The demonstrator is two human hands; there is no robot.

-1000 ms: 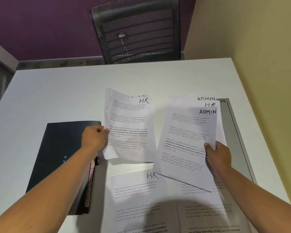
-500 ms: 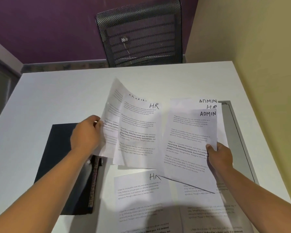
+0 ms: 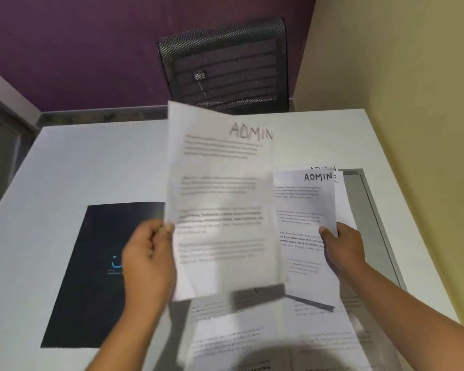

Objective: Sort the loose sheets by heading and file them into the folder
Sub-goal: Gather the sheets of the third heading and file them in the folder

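Left hand (image 3: pixel 148 259) fingers pinch a raised ADMIN sheet (image 3: pixel 221 199); right hand (image 3: pixel 343 249) fingers clamp the ADMIN stack (image 3: pixel 304 210) just right of it.

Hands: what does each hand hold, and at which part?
Left hand pinches the left edge of an ADMIN sheet. Right hand grips the right edge of a stack of sheets, thumb on top.

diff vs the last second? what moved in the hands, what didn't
The left hand no longer shows an HR sheet on top; it has raised an ADMIN sheet higher and toward the right hand, now overlapping its stack. The right hand still pinches its ADMIN-topped stack. The dark folder and the sheets lying on the table are unchanged.
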